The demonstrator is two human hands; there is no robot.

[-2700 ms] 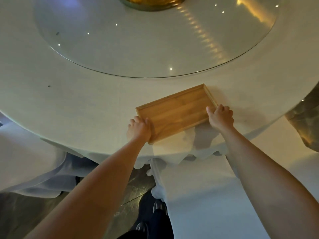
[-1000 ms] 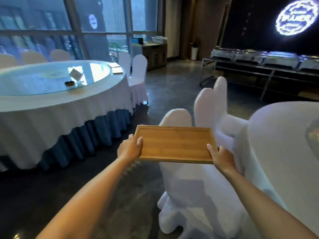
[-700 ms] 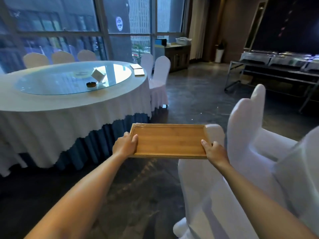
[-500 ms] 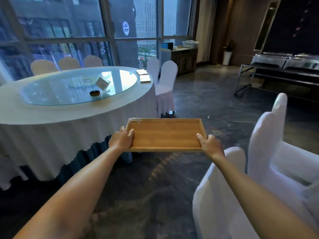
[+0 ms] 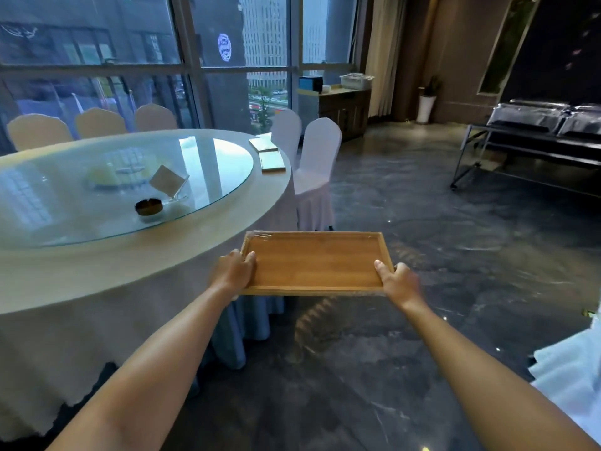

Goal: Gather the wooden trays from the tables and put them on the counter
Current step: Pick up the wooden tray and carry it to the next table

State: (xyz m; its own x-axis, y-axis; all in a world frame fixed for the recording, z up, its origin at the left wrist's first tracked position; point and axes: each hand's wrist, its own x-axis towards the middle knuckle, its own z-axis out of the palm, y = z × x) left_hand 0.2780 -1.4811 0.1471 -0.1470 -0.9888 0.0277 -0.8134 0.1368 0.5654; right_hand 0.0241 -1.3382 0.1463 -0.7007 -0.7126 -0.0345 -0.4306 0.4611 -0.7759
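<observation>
Both hands clamp the wooden tray point(image 5: 313, 260) level in the air over the dark floor — left hand point(image 5: 231, 271) on its left edge, right hand point(image 5: 400, 283) on its right. Far left, two more trays point(image 5: 268, 153) lie on the round surface point(image 5: 208, 232).

Both bare arms reach forward from the lower corners, nearly straight and converging slightly, with the forearms level and the wrists unbent. The left hand point(image 5: 231, 272) is closed around the left short edge of a wooden tray point(image 5: 314, 262), thumb lying on top of the rim. The right hand point(image 5: 399, 283) grips the near right corner, thumb pressed along the inner edge, fingers hidden underneath.
</observation>
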